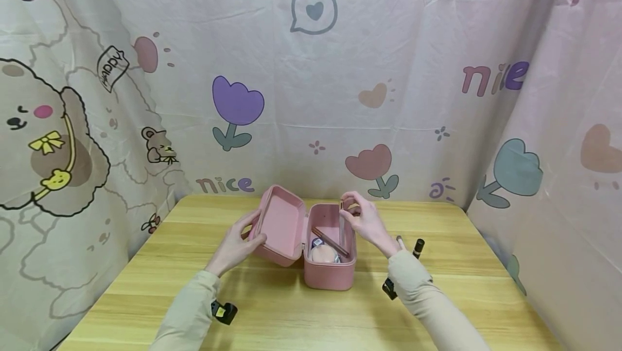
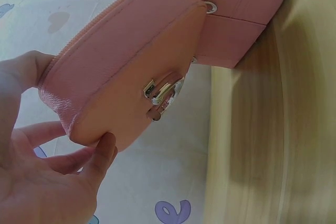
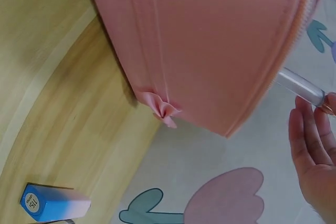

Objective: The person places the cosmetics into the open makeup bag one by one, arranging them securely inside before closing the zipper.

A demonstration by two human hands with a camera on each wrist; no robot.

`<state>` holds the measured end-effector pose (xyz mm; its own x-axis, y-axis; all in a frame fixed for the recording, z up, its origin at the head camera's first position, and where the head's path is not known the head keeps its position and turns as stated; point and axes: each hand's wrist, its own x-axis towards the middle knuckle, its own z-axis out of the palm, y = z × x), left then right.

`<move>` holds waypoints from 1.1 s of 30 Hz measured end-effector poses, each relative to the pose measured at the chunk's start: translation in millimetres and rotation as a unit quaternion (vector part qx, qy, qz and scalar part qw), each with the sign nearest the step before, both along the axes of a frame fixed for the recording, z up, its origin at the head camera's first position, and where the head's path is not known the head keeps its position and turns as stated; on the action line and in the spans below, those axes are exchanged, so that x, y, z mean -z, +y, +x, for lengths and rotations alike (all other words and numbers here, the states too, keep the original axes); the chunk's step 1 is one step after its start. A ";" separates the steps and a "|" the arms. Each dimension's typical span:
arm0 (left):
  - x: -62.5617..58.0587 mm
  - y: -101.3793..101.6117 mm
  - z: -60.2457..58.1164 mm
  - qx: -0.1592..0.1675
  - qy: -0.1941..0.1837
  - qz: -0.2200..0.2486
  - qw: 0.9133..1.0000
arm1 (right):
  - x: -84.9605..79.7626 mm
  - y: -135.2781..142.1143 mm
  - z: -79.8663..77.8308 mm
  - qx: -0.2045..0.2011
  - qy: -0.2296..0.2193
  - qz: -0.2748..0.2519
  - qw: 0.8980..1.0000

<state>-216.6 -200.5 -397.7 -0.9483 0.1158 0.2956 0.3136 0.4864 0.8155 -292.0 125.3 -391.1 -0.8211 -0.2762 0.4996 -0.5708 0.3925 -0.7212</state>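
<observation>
A pink cosmetic case [image 1: 330, 276] stands on the table with its lid [image 1: 284, 224] swung out to the left. My left hand [image 1: 235, 244] grips the lid's outer end, thumb on one side and fingers on the other. The lid's outside, with a metal-fitted handle [image 2: 165, 95], faces the left wrist camera. Over the case's right side, my right hand [image 1: 364, 220] pinches a slender pale tube [image 3: 301, 86] by its gold end. Its other end points down into the case. Inside lie a brown stick [image 1: 330, 241], a round pale puff [image 1: 323, 254] and a small dark-blue-topped item [image 1: 317, 242].
To the case's right, a black-capped tube [image 1: 418, 247] stands partly behind my right sleeve, beside a small pale item [image 1: 400, 242]. A blue-to-pink box [image 3: 55, 203] shows in the right wrist view. A printed curtain [image 1: 311, 86] hangs behind the wooden table [image 1: 262, 313].
</observation>
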 end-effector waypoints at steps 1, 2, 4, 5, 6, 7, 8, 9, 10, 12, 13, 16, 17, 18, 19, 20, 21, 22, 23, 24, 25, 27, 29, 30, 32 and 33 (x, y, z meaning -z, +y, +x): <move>0.0 0.1 -0.1 0.000 0.001 0.000 1.000 | 0.8 -1.3 -0.5 0.000 0.004 0.018 1.000; 0.1 0.2 -0.2 0.000 0.001 0.001 1.000 | 1.6 -2.5 -1.1 0.002 0.007 0.035 0.999; 0.1 0.3 -0.1 -0.001 0.001 0.001 1.000 | 2.7 -4.6 -2.1 0.003 0.015 0.067 0.998; 0.2 0.4 -0.1 -0.001 0.001 0.001 1.000 | 3.6 -5.7 -2.6 0.006 0.017 0.082 0.996; 0.2 0.4 -0.1 -0.002 0.001 0.001 1.000 | 4.1 -6.9 -3.0 0.008 0.018 0.094 0.995; 0.2 0.3 0.0 -0.002 0.001 0.001 1.000 | 4.6 -8.2 -3.2 0.008 0.019 0.105 0.994; 0.2 0.3 0.1 -0.003 0.000 0.001 1.000 | 5.3 -9.5 -3.5 0.009 0.018 0.113 0.993; 0.2 0.3 0.1 -0.004 0.000 0.000 1.000 | 5.9 -10.7 -3.6 0.010 0.019 0.122 0.992; 0.2 0.3 0.1 -0.004 -0.001 0.000 1.000 | 6.5 -11.9 -3.8 0.011 0.017 0.130 0.991; 0.2 0.3 0.1 -0.004 -0.003 0.000 1.000 | 7.4 -14.3 -4.2 0.013 0.010 0.145 0.989; 0.3 0.2 0.0 -0.004 -0.004 0.001 1.000 | 8.1 -15.4 -4.5 0.014 0.007 0.153 0.988; 0.4 0.0 -0.1 -0.004 -0.006 0.002 1.000 | 9.3 -18.2 -5.5 0.016 -0.001 0.176 0.984; 0.4 -0.1 -0.1 -0.004 -0.007 0.002 1.000 | 9.7 -19.0 -5.9 0.015 -0.001 0.184 0.983; 0.5 -0.2 -0.2 -0.003 -0.008 0.002 1.000 | 10.2 -19.6 -6.4 0.013 -0.001 0.191 0.981; 0.5 -0.3 -0.2 -0.003 -0.009 0.002 1.000 | 10.6 -20.1 -6.9 0.011 0.000 0.199 0.980; 0.4 -0.2 -0.2 -0.003 -0.010 0.003 1.000 | 10.7 -20.5 -7.1 0.009 0.002 0.206 0.979; 0.3 -0.2 -0.2 -0.002 -0.011 0.004 1.000 | 11.2 -20.9 -7.6 0.007 0.006 0.212 0.977; 0.3 -0.2 -0.2 -0.002 -0.012 0.004 1.000 | 11.4 -21.2 -8.0 0.004 0.009 0.218 0.976; 0.3 -0.3 -0.2 -0.002 -0.013 0.003 1.000 | 11.4 -21.5 -8.2 0.002 0.012 0.223 0.975; 0.2 -0.2 -0.1 -0.002 -0.013 0.004 1.000 | 11.4 -21.8 -8.5 0.001 0.014 0.229 0.973; 0.2 -0.1 -0.1 -0.002 -0.014 0.004 1.000 | 11.4 -22.1 -8.8 0.000 0.016 0.232 0.973; 0.1 0.0 -0.1 -0.003 -0.014 0.003 1.000 | 11.2 -22.8 -9.4 -0.001 0.019 0.237 0.971; 0.1 0.0 -0.2 -0.004 -0.014 0.003 1.000 | 11.0 -23.5 -10.0 -0.003 0.022 0.240 0.971; 0.1 0.1 -0.3 -0.004 -0.014 0.003 1.000 | 10.9 -23.9 -10.3 -0.005 0.021 0.240 0.971; 0.2 0.1 -0.5 -0.005 -0.012 0.003 1.000 | 11.1 -24.8 -10.9 -0.008 0.019 0.240 0.971; 0.3 0.2 -0.5 -0.005 -0.011 0.003 1.000 | 11.4 -25.4 -11.2 -0.008 0.019 0.240 0.971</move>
